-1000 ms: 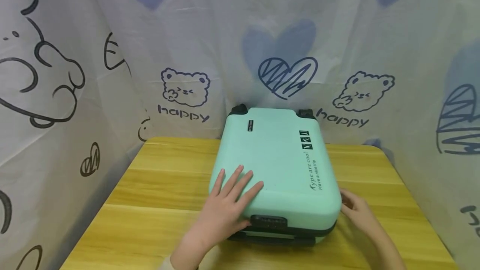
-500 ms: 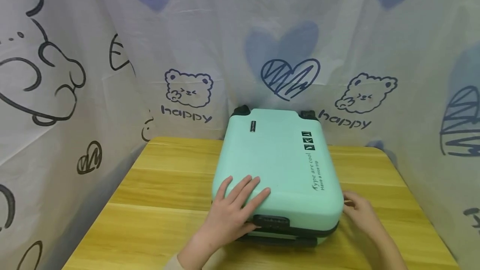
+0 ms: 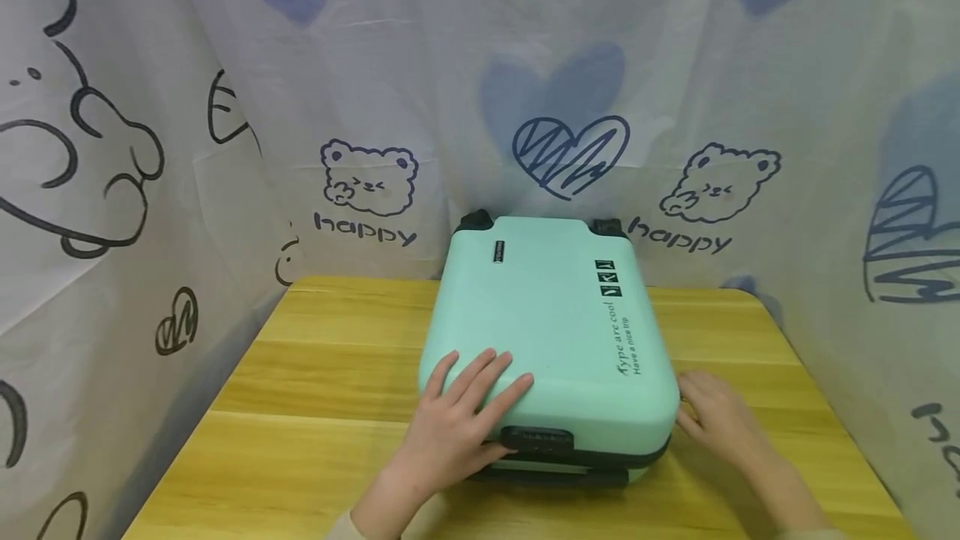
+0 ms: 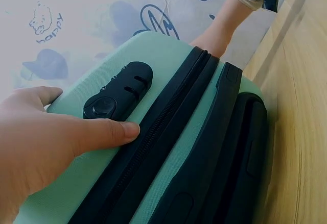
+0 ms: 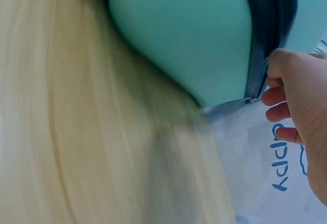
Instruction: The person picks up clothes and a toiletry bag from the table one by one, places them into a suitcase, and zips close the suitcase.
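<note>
Mint-green suitcase [image 3: 547, 315] lies flat, lid up, on wood-look table [image 3: 322, 373], approx. ctr of head view, long way toward 12 o'clock. Black wheels [image 3: 476, 221] at its 11 & 1, close to curtain [image 3: 405, 65]. Black lock [image 3: 537, 440] at its 6 o'clock, on front side. Zip [image 4: 140, 152] runs in a black band just below lock; black handle [image 4: 207, 140] below that.

L hand [image 3: 450, 432] at suitcase's 7 o'clock: fingers spread, fairly straight, lying on lid, not wrapped round anything. Thumb comes down the front, just beside lock, tip at edge of zip band (left wrist view).

R hand [image 3: 716, 417] at suitcase's 4 o'clock, against its side. Fingers curled in, thumb & forefinger pinching at the zip; pull tab hidden behind them, so can't tell its shape.

Lid prints: small black label [image 3: 499, 252] at 11, three black squares [image 3: 608, 277] at 1, then "Type are cool / Have a nice trip" lettering [image 3: 627, 340] along 3 o'clock edge.

Curtain pale w/ blue hearts, plus line-drawn bears [image 3: 369, 177] at suitcase's 10 & 2, "happy" under each. Left wrist view, approx. 1 o'clock: R arm w/ dark strap [image 4: 269, 1], yellow patch on it.
</note>
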The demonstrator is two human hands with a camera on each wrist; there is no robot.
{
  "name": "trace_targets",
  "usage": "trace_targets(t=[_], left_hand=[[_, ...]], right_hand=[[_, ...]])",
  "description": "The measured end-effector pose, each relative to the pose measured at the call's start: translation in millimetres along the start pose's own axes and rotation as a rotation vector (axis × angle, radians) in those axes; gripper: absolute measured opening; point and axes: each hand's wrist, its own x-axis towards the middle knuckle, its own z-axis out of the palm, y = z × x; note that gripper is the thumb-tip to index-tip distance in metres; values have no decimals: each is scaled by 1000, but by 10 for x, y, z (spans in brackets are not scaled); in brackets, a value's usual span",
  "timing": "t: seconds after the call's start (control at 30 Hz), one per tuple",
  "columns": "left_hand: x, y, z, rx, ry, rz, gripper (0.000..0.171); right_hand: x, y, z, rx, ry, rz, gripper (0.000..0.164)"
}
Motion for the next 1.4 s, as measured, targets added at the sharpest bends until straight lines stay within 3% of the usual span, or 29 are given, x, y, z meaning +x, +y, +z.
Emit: trace_targets(t=[0.07, 0.17, 0.37, 0.8, 1.03, 1.4], left_hand=[[7, -6, 8, 1, 8, 3, 114], [14, -12, 18, 5, 19, 8, 113], [7, -17, 20, 3, 14, 5, 113], [6, 4, 32, 6, 38, -25, 113], [-6, 12, 10, -1, 26, -33, 113], [-8, 6, -5, -11, 7, -48, 116]], right_hand=[[20, 46, 11, -40, 11, -69, 64], [38, 107, 4, -82, 17, -153, 62], [65, 147, -49, -89, 10, -231, 54], [32, 51, -217, -41, -14, -249, 52], [-130, -130, -320, 8, -30, -269, 45], [-271, -424, -423, 58, -89, -217, 34]])
